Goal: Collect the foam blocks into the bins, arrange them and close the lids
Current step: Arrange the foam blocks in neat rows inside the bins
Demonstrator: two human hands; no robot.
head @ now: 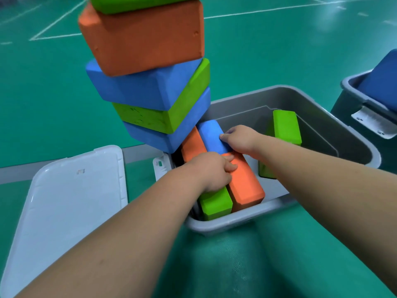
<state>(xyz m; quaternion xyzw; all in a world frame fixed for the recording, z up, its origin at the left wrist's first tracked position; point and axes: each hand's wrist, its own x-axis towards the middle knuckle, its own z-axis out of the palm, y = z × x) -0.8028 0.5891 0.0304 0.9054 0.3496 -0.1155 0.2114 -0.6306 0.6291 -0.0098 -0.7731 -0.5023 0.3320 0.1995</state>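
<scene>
Matte, square-edged foam blocks (285, 125) stood on edge in a smooth grey plastic bin (242, 110).
The left hand (211, 172) gripped a green block (216, 204) with curled fingers, beside an orange block (245, 183); the right hand (241, 139), slightly apart, held a blue block (211, 136) behind them.

**Bin: left packed, middle open**

Gray bin (285, 88), left half full: green block (217, 203), long orange block (247, 186), blue block (211, 136) and second orange block (191, 145), all side by side. Left grip (211, 171) holds the green block and right grip (240, 139) the blue block; both crowd that side. Bare bin bottom lies between the long orange block and an upright green block (286, 125) at the right wall. Tilted block stack (150, 82) overhangs the far-left corner.
</scene>
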